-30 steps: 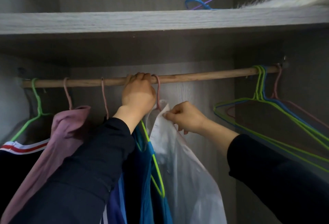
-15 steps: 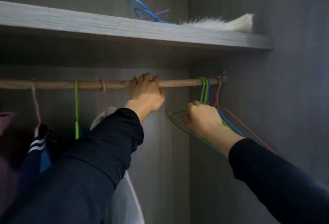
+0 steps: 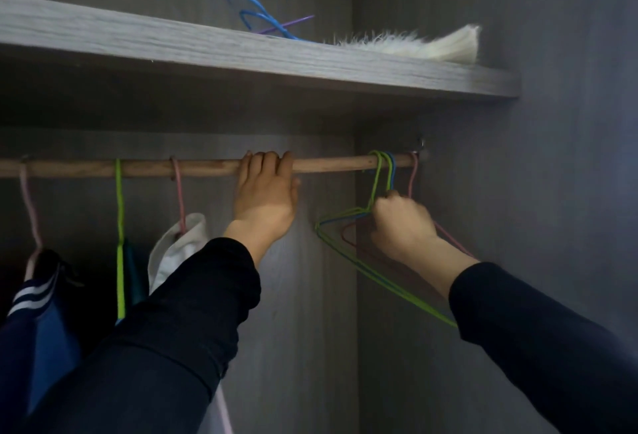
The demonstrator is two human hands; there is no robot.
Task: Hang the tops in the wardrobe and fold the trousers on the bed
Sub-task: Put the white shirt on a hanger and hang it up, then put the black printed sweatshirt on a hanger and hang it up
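- Left hand [image 3: 266,202] fingers curled over rail [image 3: 86,168], gripping it.
- Right hand [image 3: 402,223] closed on bunched empty hangers [image 3: 376,178]; which one, can't tell.
- White top [image 3: 183,244] hangs left, mostly behind sleeve [image 3: 172,330]; blue top [image 3: 41,330] cut off.

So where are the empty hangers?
In the head view, the empty hangers hang at the right end of the rail, gripped by the right hand.

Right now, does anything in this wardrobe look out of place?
Yes: a blue wire hanger and a thin purple hanger lie tangled on the grey wooden shelf, beside a white furry item, instead of hanging on the round wooden rail.
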